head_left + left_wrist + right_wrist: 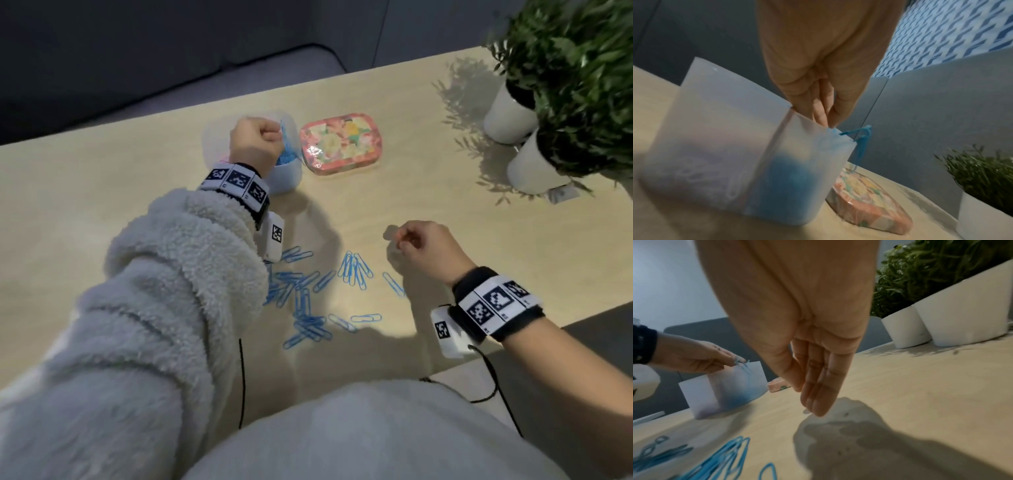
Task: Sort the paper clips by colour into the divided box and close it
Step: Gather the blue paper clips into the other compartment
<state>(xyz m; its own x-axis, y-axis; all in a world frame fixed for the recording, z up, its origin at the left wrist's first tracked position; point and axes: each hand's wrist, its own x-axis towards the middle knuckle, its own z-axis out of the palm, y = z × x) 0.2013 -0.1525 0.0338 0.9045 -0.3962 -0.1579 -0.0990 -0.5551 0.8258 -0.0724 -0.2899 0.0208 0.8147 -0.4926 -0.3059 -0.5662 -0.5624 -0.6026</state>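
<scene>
While the tabletop carries two potted plants at its far right and a floral tin just beside it, the frosted divided box stands open, blue showing through its right compartment. Left hand pinches blue clips over that compartment. Right hand hovers loose, holding nothing. Blue paper clips lie scattered nearer.

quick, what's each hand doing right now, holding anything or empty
Left hand: pinching blue paper clips over the divided box.
Right hand: open, fingers straight, holding nothing, above the table.
</scene>
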